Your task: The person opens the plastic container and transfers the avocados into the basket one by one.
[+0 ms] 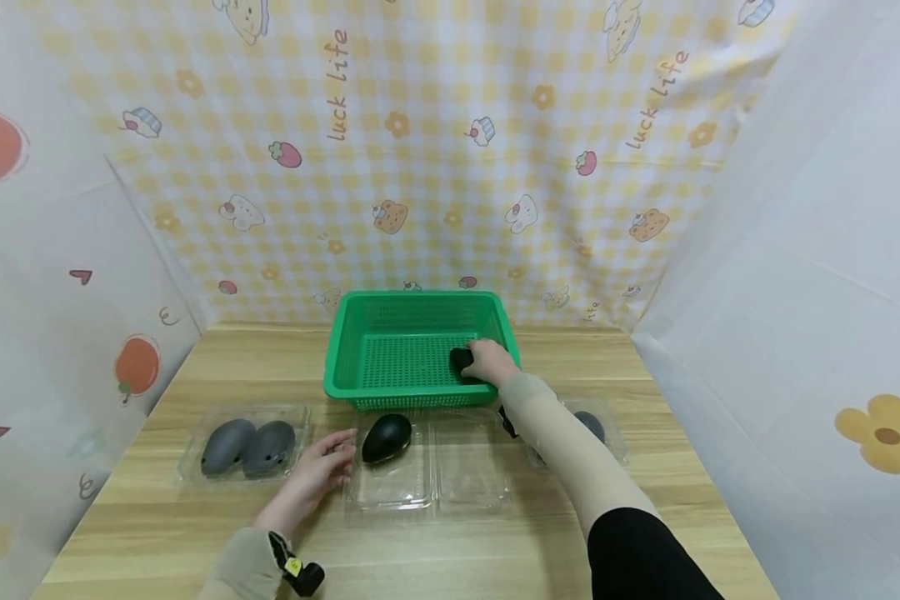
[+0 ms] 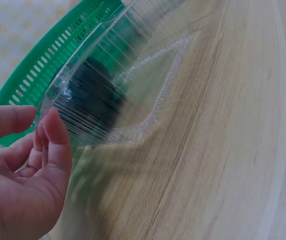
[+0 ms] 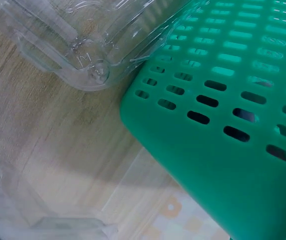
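Note:
Inside the green basket, my right hand grips a black, avocado-like fruit near the right wall. The basket's slotted side hides this hand in the right wrist view. Another black avocado-like fruit lies in the left half of an opened clear plastic box, just in front of the basket. My left hand is at that box's left side. In the left wrist view, its thumb and index finger pinch the box's rim, with the dark fruit showing through the plastic.
On the left stands a closed clear box with two dark fruits in it. Another clear box with dark fruit is at the right, partly behind my right forearm. A patterned cloth hangs behind the wooden table.

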The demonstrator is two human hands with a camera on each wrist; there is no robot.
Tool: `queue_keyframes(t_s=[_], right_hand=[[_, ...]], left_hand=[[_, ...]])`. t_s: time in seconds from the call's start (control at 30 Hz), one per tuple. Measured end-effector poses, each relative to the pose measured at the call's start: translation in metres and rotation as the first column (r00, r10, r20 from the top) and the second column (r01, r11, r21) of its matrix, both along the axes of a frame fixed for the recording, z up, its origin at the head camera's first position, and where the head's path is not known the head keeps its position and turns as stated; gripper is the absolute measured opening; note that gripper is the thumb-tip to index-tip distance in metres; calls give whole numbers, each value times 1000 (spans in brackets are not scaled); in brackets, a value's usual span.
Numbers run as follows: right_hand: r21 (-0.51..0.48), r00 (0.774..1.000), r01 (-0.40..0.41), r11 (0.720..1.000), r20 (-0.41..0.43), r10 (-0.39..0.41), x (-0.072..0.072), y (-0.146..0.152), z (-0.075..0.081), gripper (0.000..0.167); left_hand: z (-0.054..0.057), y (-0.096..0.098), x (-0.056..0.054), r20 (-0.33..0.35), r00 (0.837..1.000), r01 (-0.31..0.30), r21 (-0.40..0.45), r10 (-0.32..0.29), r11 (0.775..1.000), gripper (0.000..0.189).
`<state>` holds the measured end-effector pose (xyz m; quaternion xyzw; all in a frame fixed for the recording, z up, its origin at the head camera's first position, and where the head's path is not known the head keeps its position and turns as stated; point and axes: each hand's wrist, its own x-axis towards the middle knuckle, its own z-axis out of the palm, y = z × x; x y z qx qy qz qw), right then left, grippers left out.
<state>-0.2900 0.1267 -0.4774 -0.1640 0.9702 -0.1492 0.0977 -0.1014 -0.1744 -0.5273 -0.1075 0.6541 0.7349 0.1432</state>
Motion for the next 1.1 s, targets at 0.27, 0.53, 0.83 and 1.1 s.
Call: queue_keyframes(t_s=[0.27,0.53,0.83,1.1], right_hand=[[10,1000,-30,1000,-9,30,1,1,0,62],[-8,999,-38,999,-4,38,2,2,3,61],[-31,998,-63,998,-29,62,3,4,9,57],[-90,983,-141,986,-131,129,25,-10,31,52]], left_hand=[[-1,1,1,0,1000,0,9,0,1000,51],[-2,0,0,2,1000,-4,13,4,1000,51],[0,0,0,3,1000,-4,17,4,1000,51],[-1,0,0,-2,1000,-1,13,1,1000,51]])
